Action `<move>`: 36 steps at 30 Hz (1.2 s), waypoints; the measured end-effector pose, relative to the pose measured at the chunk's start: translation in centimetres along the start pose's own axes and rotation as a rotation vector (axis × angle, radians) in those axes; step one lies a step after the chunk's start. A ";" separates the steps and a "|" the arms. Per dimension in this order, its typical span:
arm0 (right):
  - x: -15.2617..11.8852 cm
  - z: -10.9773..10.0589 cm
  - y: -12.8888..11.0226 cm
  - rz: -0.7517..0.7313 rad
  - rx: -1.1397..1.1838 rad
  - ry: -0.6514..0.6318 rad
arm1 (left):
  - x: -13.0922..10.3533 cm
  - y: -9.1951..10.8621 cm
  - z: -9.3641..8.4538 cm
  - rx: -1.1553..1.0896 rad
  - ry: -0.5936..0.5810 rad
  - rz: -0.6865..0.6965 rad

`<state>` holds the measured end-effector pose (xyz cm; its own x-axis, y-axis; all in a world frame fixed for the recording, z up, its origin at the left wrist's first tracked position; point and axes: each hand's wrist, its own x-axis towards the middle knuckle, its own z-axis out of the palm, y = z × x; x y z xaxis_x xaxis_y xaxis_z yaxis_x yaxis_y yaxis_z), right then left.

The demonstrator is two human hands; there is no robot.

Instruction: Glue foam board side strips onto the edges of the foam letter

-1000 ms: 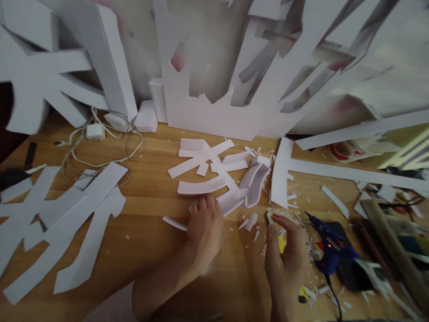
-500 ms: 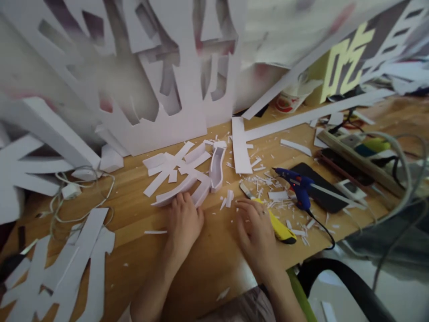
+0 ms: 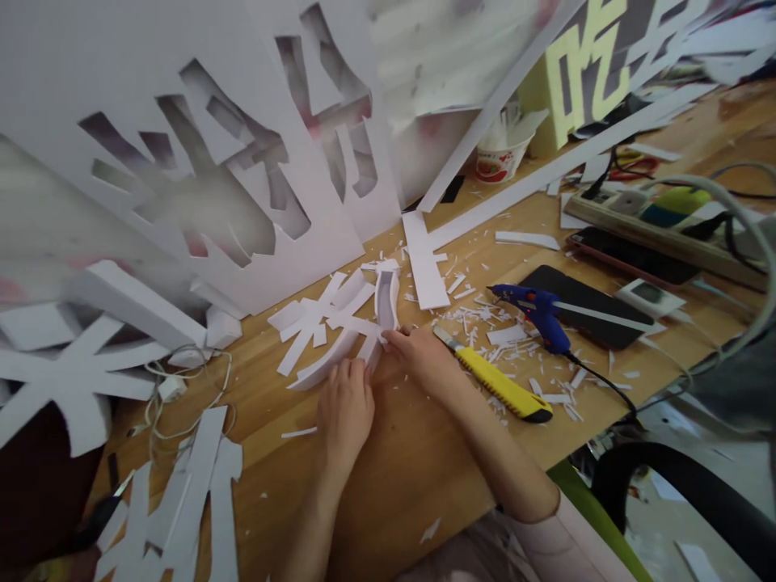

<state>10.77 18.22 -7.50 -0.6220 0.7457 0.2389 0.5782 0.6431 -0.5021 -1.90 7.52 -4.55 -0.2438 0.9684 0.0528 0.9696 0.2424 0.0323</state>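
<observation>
A white foam-board character (image 3: 315, 311) with raised side walls lies on the wooden table in front of me. My left hand (image 3: 347, 406) rests at its near edge, fingers curled against the lower wall strips. The fingertips of my right hand (image 3: 419, 356) pinch the near end of its curved, hollow right-hand part (image 3: 386, 299). Some of the left fingertips are hidden behind the wall. Beside my right forearm lies a yellow utility knife (image 3: 500, 384) with its blade out. Farther right, a blue glue gun (image 3: 539, 311) with a white glue stick lies on its side.
Foam scraps (image 3: 485, 319) litter the table around the knife. A black phone (image 3: 591, 307) and a power strip (image 3: 643, 206) lie at the right. A cut-out white board (image 3: 255, 267) stands behind. Cables (image 3: 182, 368) and cut foam pieces (image 3: 194, 477) lie left.
My right hand has moved left, from beside the knife to the character's curved part. My left hand remains at the near edge. The view has shifted and tilted.
</observation>
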 end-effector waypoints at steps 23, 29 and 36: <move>0.0 1.4 -1.4 0.026 0.099 0.055 | 1.1 0.7 -0.2 -0.033 -0.195 -0.110; 0.0 1.6 -2.4 0.108 0.060 0.102 | 0.8 0.4 0.6 0.025 -0.091 -0.055; 2.9 -1.0 -1.3 0.153 0.096 0.197 | 0.6 -0.1 1.3 0.032 -0.034 -0.038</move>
<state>8.74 19.73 -5.27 -0.4106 0.8586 0.3070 0.5992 0.5079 -0.6189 -2.14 8.12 -5.78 -0.2801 0.9598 0.0180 0.9600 0.2801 0.0017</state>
